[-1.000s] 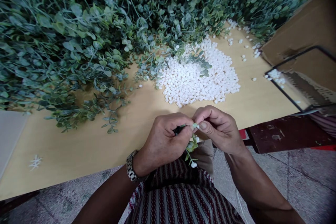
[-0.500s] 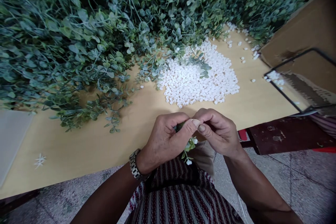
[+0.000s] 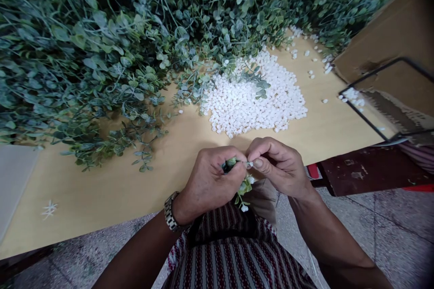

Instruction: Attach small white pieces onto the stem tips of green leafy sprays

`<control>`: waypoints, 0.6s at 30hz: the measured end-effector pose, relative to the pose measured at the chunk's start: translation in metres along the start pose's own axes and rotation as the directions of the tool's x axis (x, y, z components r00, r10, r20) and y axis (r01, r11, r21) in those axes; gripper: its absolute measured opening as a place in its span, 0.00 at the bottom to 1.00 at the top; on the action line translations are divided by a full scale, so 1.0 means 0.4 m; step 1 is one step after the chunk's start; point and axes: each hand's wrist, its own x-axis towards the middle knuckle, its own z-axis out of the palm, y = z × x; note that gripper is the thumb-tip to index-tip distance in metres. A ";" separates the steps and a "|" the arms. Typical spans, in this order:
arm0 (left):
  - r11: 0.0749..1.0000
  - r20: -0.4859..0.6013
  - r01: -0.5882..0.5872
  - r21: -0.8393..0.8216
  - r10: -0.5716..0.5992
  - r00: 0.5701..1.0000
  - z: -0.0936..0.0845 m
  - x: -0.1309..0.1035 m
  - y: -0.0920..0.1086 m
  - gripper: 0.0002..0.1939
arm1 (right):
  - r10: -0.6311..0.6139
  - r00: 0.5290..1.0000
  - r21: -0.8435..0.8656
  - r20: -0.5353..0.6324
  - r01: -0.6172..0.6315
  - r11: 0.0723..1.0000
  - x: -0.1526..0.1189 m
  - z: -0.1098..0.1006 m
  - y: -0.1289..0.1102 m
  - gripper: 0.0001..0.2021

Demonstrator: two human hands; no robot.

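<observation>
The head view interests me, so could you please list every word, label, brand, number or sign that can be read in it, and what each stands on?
None: no text can be read here.
Wristwatch: the band shows, but no brand or number is legible.
Cardboard: no readable print shows.
Sprig in the left hand: no label visible.
Dark red board: pale marks, no legible letters.
</observation>
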 end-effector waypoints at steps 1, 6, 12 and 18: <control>1.000 -0.003 -0.002 0.010 0.002 1.000 0.000 0.000 -0.001 0.09 | 0.004 1.000 -0.001 -0.001 -0.004 1.000 0.000 0.000 0.000 0.02; 0.998 -0.012 -0.025 0.066 0.026 1.000 0.001 -0.001 -0.004 0.10 | 0.007 1.000 -0.011 -0.005 -0.007 1.000 0.000 -0.001 0.001 0.02; 0.990 -0.010 -0.082 0.118 0.083 0.996 0.002 -0.004 -0.008 0.10 | 0.068 0.997 0.056 0.042 -0.070 0.996 0.002 -0.005 0.004 0.03; 0.975 -0.003 -0.120 0.186 0.123 0.992 0.003 -0.004 -0.015 0.11 | 0.095 0.991 0.050 0.098 -0.100 0.994 0.006 -0.009 0.003 0.04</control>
